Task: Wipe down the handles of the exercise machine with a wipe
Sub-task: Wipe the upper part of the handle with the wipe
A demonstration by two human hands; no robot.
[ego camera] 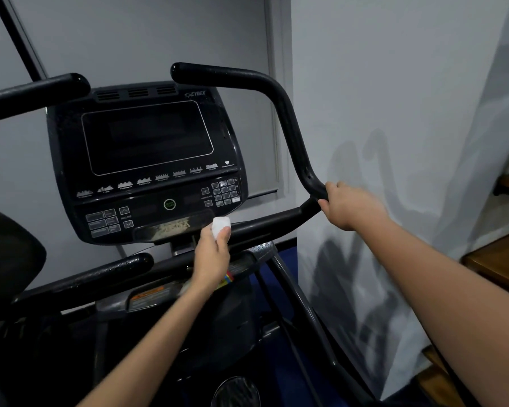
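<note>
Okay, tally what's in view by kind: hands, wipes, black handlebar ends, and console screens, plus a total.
Hands: 2, left hand and right hand
Wipes: 1, white wipe
Black handlebar ends: 3, upper left end, upper right end, lower left end
Console screens: 1, console screen
Total: 7

Blue floor (281, 261) is showing in patches low in the view, mostly between and behind the dark parts of the exercise machine (235, 318). The machine is standing on it and is covering most of it. Black frame tubes (294, 292) are slanting down to the right across the blue. Where they meet the floor is lying out of view. The white wall (394, 113) is running along the floor's right edge, just beside the machine. Wooden steps (497, 265) are rising beyond the wall at far right. Their footing is hidden.
</note>
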